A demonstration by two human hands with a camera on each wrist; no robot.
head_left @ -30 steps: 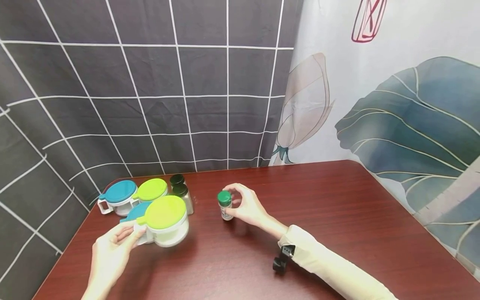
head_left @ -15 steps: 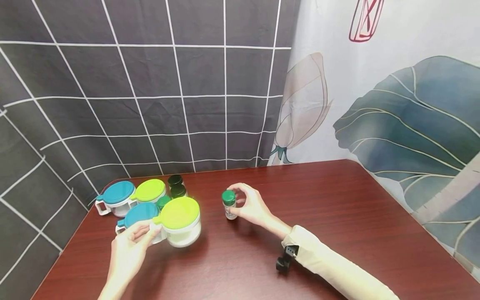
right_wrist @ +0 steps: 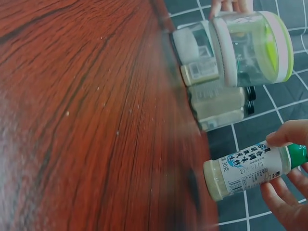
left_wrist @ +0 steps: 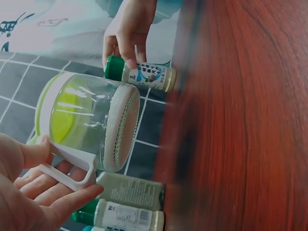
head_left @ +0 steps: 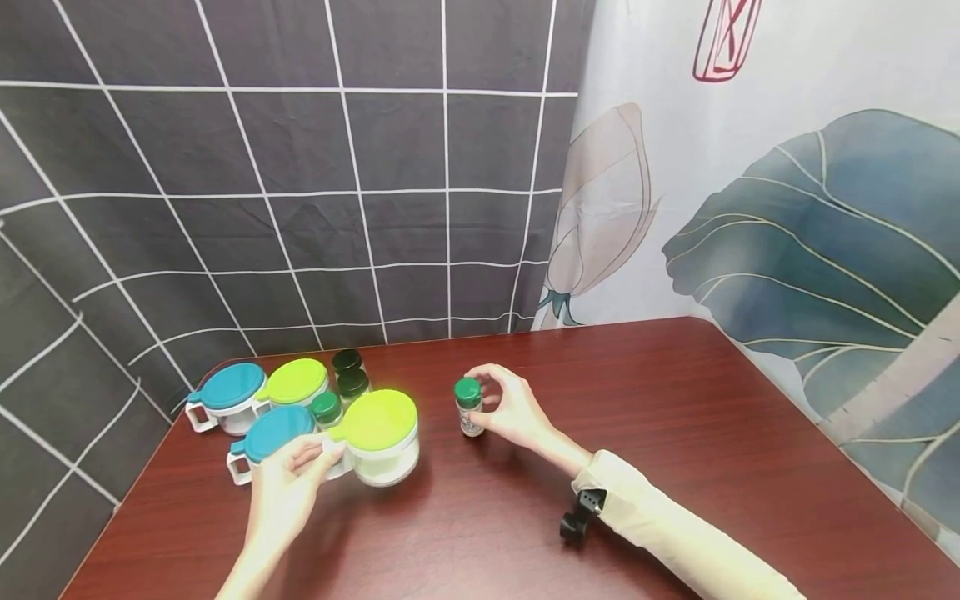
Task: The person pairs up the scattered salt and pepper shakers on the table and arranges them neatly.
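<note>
My left hand grips the white handle of a clear seasoning jar with a lime-green lid, held upright above the table. In the left wrist view, fingers and thumb wrap the handle and the jar's glass looks see-through. Thumb and fingers of my right hand pinch a small spice bottle with a green cap, upright and close over the table. Its printed label faces the right wrist camera. The held jar stands left of this bottle, with a gap between them.
Two blue-lidded jars and another lime-lidded jar stand at the table's left back. Beside them are another green-capped bottle and two black-capped bottles. A dark tiled-pattern curtain hangs behind the wooden table.
My left hand has carried the lime-lidded jar rightward, uncovering the front blue-lidded jar and the other green-capped bottle. The right hand with its spice bottle has shifted slightly right in view.
</note>
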